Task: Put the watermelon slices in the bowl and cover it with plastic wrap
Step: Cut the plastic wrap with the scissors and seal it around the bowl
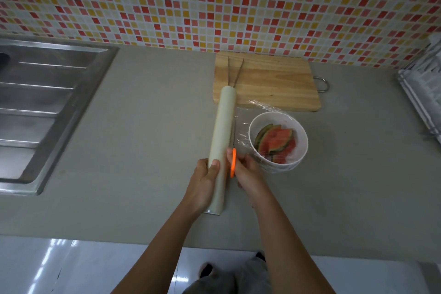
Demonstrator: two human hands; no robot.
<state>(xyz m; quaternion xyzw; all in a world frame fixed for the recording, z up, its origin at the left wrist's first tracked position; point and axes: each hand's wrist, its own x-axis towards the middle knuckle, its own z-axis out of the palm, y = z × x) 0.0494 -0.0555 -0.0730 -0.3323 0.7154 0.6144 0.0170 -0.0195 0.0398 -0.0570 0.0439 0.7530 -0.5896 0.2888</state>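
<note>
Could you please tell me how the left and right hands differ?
The left hand grips the plastic wrap roll; the right hand holds an orange-handled tool. The left hand is on the roll's near end; the right hand lies next to the bowl. Both grip something.

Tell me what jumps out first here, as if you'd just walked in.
The white bowl of watermelon slices, already under plastic wrap, sits mid-counter just right of the hands. The left hand grips the long wrap roll while the right hand holds an orange-handled cutting tool beside it. Behind, tongs lie on a wooden cutting board.
</note>
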